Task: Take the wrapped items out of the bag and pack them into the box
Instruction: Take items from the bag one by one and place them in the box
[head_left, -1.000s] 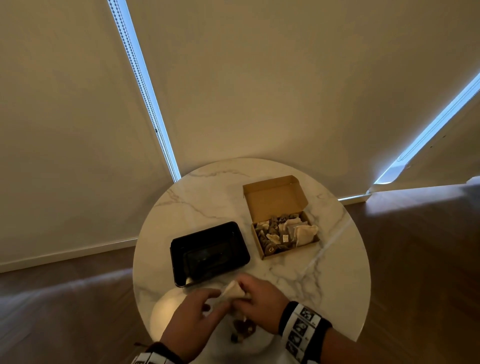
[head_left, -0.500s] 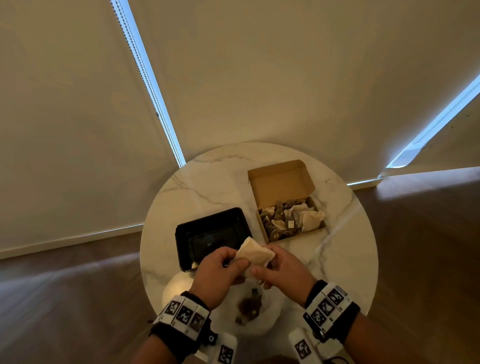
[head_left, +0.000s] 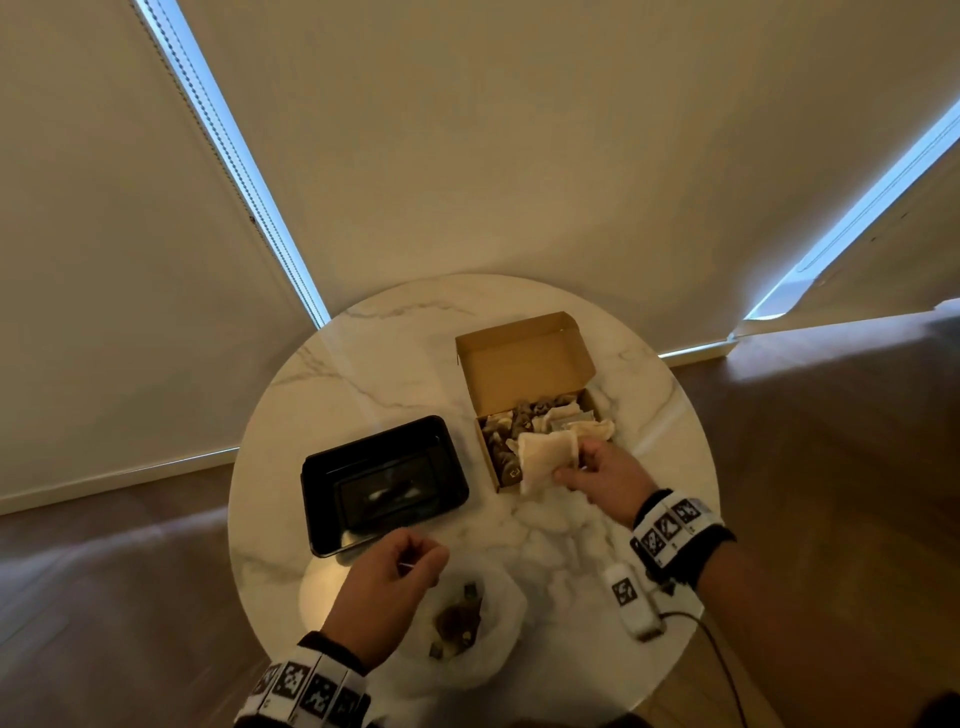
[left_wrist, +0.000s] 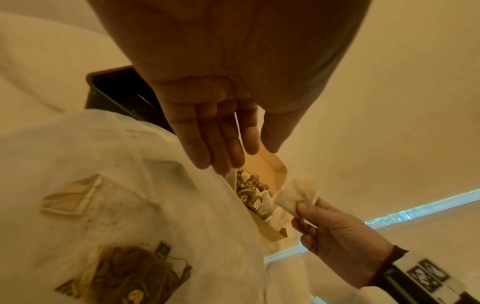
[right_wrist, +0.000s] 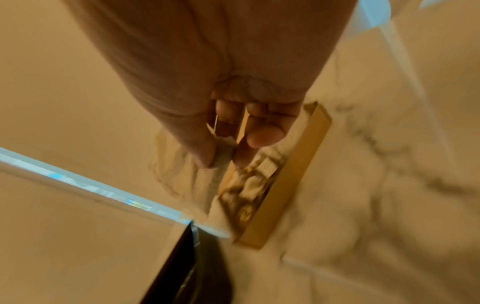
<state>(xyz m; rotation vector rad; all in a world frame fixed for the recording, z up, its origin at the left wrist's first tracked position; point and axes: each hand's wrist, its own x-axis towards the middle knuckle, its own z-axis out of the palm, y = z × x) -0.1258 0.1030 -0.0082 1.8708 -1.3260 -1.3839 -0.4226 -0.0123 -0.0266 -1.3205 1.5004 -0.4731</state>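
Observation:
My right hand (head_left: 569, 467) pinches a pale wrapped pouch (head_left: 545, 457) by one edge, over the near end of the open cardboard box (head_left: 524, 358). The box holds several brown and pale wrapped items (head_left: 524, 415). The left wrist view shows the same pouch (left_wrist: 298, 193) at the box (left_wrist: 270, 170), held by the right hand (left_wrist: 303, 207). My left hand (head_left: 415, 561) hovers above the white translucent bag (head_left: 498, 639), its fingers (left_wrist: 221, 148) straight and holding nothing. Brown wrapped items (left_wrist: 130, 273) and a pale pouch (left_wrist: 72, 195) lie inside the bag (left_wrist: 155, 185).
A black plastic tray (head_left: 384, 483) sits left of the box on the round marble table (head_left: 363, 374). A small white device (head_left: 631, 603) with a cable lies near the table's right front edge. Wooden floor surrounds the table, and blinds hang behind it.
Both hands held the pouch above the bag. The left hand has let go and stayed by the bag. The right hand has carried the pouch forward and right to the box.

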